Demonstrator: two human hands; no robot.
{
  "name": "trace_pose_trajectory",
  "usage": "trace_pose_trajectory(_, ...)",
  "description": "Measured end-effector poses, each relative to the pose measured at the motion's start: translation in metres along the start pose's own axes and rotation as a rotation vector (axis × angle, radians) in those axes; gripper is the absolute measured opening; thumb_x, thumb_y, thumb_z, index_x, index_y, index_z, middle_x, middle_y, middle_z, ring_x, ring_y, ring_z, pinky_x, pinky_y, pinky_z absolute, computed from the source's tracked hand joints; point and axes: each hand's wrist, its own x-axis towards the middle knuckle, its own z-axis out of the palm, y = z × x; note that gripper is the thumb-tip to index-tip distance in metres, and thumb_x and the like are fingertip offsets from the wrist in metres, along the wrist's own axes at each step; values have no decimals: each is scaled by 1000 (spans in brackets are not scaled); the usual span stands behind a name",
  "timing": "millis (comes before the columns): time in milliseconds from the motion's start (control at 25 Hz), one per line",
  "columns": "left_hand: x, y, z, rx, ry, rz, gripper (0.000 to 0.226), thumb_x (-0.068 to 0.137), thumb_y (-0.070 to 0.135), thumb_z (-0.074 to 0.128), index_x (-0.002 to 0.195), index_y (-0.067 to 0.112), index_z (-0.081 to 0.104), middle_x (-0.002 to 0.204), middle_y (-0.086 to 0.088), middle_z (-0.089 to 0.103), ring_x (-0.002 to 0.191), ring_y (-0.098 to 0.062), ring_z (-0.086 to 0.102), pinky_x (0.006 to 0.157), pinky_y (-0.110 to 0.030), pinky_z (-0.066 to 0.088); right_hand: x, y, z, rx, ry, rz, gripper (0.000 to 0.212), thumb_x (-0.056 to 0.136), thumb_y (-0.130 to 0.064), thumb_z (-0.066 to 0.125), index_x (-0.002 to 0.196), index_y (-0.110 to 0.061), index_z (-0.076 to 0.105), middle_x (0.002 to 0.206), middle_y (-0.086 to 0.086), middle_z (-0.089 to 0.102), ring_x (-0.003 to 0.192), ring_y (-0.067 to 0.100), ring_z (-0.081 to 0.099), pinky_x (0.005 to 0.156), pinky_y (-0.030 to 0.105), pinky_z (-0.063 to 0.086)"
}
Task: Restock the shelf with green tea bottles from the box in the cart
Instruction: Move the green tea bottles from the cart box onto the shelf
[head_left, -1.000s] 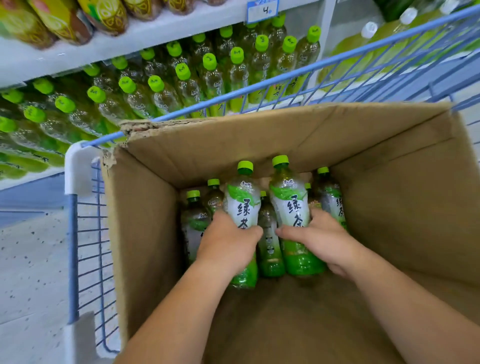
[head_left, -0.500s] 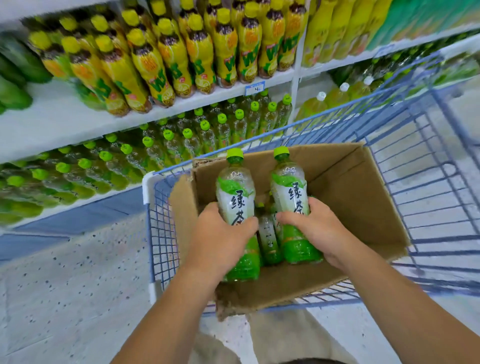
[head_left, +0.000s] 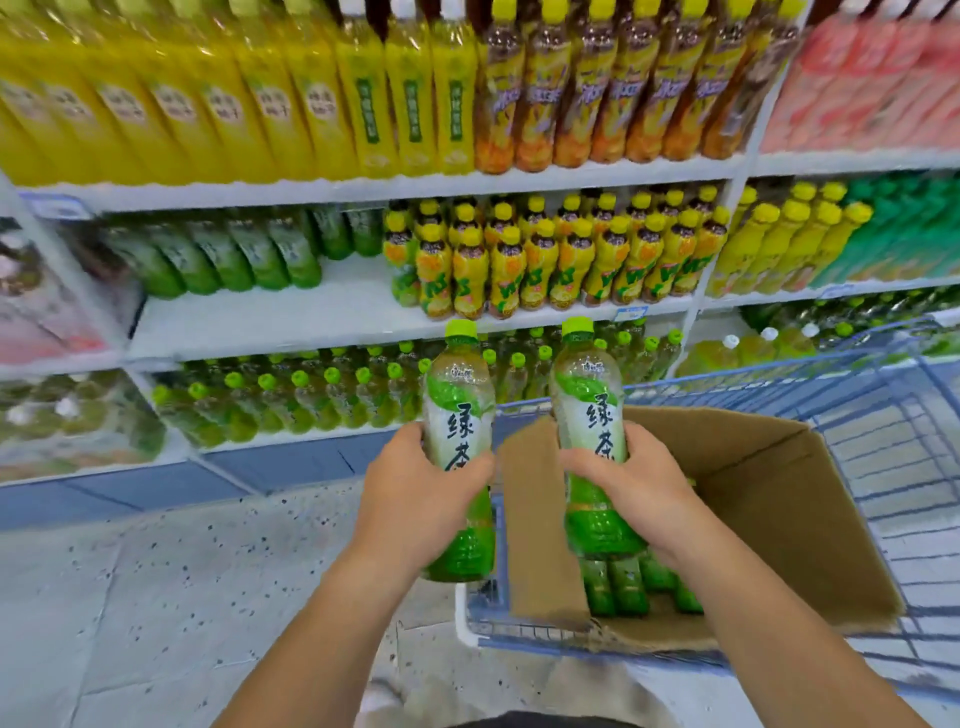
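I hold one green tea bottle in my left hand and a second bottle in my right hand. My fingers are wrapped round each, and both stand upright at mid-frame above the box in the cart. Neither is shelved yet, and more bottles wait in the box. Each label reads 绿茶; the brand print above is too small to read. The matching row stands centre left.

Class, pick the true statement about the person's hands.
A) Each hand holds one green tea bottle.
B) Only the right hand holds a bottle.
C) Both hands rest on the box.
A: the left hand grips one green tea bottle and the right hand grips a second bottle, both upright.
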Motion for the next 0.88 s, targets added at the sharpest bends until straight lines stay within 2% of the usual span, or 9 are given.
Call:
trace_pose_trajectory(200, 14, -43, -94, -21, 91, -19, 29, 74, 43, 81, 92, 32, 62, 78, 15, 70, 67, 10, 63, 51, -19, 45, 5, -34, 103, -61, -64, -41, 30, 75, -40, 82, 99, -34, 64, 90, -10, 74, 79, 10, 71, 71, 37, 57)
trace_pose_trajectory(320, 33, -67, -140, -18, 129, -38, 31, 74, 46, 81, 93, 34, 60, 78, 20, 69, 69, 13, 62, 48, -13, 42, 18, -46, 162, -72, -101, -57, 33, 73, -41, 82, 99, -33, 64, 85, -12, 74, 71, 4, 70, 59, 29, 52)
trace_pose_trajectory(400, 55, -84, -161, -25, 161, -39, 32, 74, 45, 81, 93, 36, 57, 82, 31, 66, 70, 13, 62, 50, -15, 49, 34, -50, 195, -71, -127, -74, 33, 71, -43, 83, 97, -32, 65, 82, -19, 73, 68, 0, 69, 58, 29, 51)
trace_pose_trajectory(480, 82, -100, -176, -41, 199, -48, 33, 73, 45, 82, 93, 37, 56, 83, 32, 65, 71, 13, 63, 53, -18, 54, 57, -50, 226, -81, -148, -75, 33, 70, -43, 84, 96, -34, 65, 82, -20, 72, 68, 1, 69, 64, 34, 54)
trace_pose_trajectory(560, 112, -112, -185, -42, 223, -33, 33, 72, 44, 82, 94, 38, 57, 86, 36, 65, 71, 11, 64, 49, -14, 52, 85, -52, 252, -86, -176, -84, 32, 69, -43, 84, 95, -36, 66, 82, -18, 73, 68, 2, 70, 68, 36, 55)
trace_pose_trajectory(720, 182, -122, -193, -25, 265, 2, 36, 71, 42, 83, 96, 36, 59, 82, 20, 70, 68, 4, 66, 56, -33, 62, 145, -61, 286, -105, -184, -130, 32, 70, -42, 84, 95, -38, 65, 82, -23, 71, 69, -2, 67, 64, 33, 53)
trace_pose_trajectory(880, 258, -136, -190, 25, 284, 26, 37, 70, 45, 83, 96, 36, 58, 81, 17, 69, 69, 4, 65, 56, -33, 59, 215, -63, 307, -95, -181, -168, 32, 70, -46, 83, 96, -40, 64, 84, -28, 71, 71, -7, 66, 61, 28, 49)
